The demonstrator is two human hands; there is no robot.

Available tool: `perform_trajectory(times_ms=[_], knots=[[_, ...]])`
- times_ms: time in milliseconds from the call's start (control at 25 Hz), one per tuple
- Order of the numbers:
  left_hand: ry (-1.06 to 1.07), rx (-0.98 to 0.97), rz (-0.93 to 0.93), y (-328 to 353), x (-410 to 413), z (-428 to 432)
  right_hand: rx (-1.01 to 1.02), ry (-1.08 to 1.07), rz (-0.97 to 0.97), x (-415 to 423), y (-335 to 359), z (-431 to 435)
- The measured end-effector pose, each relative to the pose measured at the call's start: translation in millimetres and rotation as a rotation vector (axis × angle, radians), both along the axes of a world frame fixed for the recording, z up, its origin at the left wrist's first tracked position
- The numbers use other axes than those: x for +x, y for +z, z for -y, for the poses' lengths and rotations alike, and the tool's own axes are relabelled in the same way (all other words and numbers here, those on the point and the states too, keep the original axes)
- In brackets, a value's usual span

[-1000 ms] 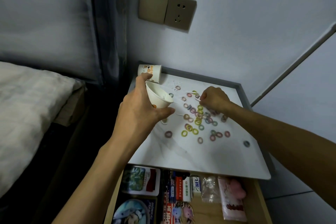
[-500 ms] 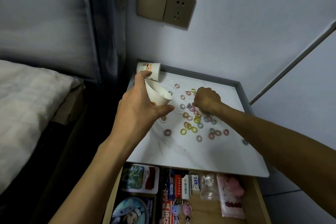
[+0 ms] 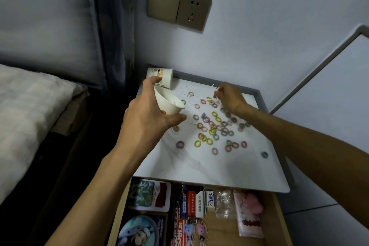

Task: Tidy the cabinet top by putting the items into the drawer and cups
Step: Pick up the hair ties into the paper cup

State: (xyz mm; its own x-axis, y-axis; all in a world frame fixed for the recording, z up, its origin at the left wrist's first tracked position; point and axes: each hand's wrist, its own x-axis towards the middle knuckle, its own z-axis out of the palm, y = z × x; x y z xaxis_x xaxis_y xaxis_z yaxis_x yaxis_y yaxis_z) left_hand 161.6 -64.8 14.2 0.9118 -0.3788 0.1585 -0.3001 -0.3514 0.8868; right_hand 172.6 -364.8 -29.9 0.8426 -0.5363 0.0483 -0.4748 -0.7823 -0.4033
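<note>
Bed (image 3: 30, 110) at L w/ pale crumpled sheet; brown edge (image 3: 69, 114) shows under its near corner. Above it a blurred grey surface (image 3: 44, 16), can't tell what. Dark grey curtain (image 3: 113, 26) hangs just R of that. Pale blue wall (image 3: 279, 26) carries a tan switch (image 3: 162, 0) & socket (image 3: 192, 9), side by side, touching. Far R: white panel (image 3: 339, 90) w/ grey frame, edge running diagonally. Dark floor (image 3: 50, 175) beside the bed.

The left hand (image 3: 147, 118) covers the near wall of the tilted paper cup (image 3: 169, 102) it grips, and its fingertips hide part of the printed cup (image 3: 162, 75) behind. Whether the right hand's (image 3: 229, 98) curled fingers pinch anything is too small to tell. Below both wrists, the drawer's (image 3: 275, 223) contents run off the bottom edge.
</note>
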Motion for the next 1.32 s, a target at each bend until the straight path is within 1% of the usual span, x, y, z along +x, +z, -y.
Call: perform_trajectory(times_ms=[40,80,120,240,320,440,560,640,760,920,1080,1200,1320], knots=[[0.0,-0.001,-0.002,0,1,1,0.042,-0.004,0.045,4,6,5],[0.0,-0.002,-0.005,0,1,2,0.036,0.029,0.046,7,11,8],[0.001,-0.003,-0.007,0,1,2,-0.015,0.086,0.012,11,12,12],[0.004,0.002,-0.002,-2,2,2,-0.262,0.259,-0.166,24,0,20],[0.008,0.005,0.003,-3,3,2,-0.324,0.317,-0.16,31,-10,21],[0.012,0.011,0.009,-4,7,2,-0.298,0.341,-0.132,33,-20,15],[0.016,0.017,0.009,-5,10,2,-0.213,0.299,-0.14,32,-25,15],[0.012,0.022,0.009,-5,10,4,-0.194,0.279,-0.156,31,-28,18],[0.004,0.032,0.007,-5,9,6,-0.218,0.233,-0.191,34,-29,17],[-0.002,0.031,0.008,-7,8,7,-0.291,0.267,-0.307,34,-28,14],[0.003,0.035,0.006,-7,9,8,-0.301,0.25,-0.224,26,-16,19],[-0.003,0.046,0.009,-6,8,10,-0.31,0.301,-0.203,17,-5,30],[-0.009,0.058,0.003,-4,6,11,-0.224,0.266,-0.15,5,11,34]])
